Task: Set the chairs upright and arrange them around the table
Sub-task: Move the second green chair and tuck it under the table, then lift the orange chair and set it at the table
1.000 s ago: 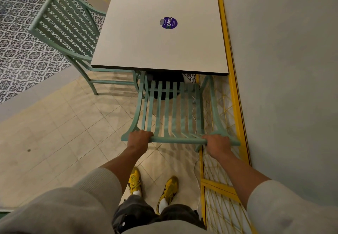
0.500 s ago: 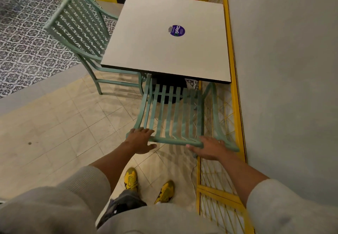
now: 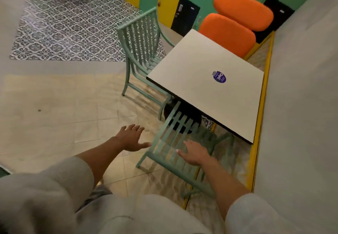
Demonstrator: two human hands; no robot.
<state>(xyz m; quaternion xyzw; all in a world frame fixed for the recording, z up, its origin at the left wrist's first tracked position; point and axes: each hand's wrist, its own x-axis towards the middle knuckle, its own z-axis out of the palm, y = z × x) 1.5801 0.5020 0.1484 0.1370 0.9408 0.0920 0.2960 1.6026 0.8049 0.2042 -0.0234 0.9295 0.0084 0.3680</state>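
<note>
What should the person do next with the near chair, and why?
Probably nothing more with it: draw both hands away. The near chair stands upright, its seat tucked under the table, and the left hand and right hand are open, gripping nothing. The side chair also looks placed.

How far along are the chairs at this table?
Done: the near chair and side chair both stand upright, tucked against the table. In hand: nothing; left hand and right hand are open, off the near chair. Left: no tipped chair in view.
</note>
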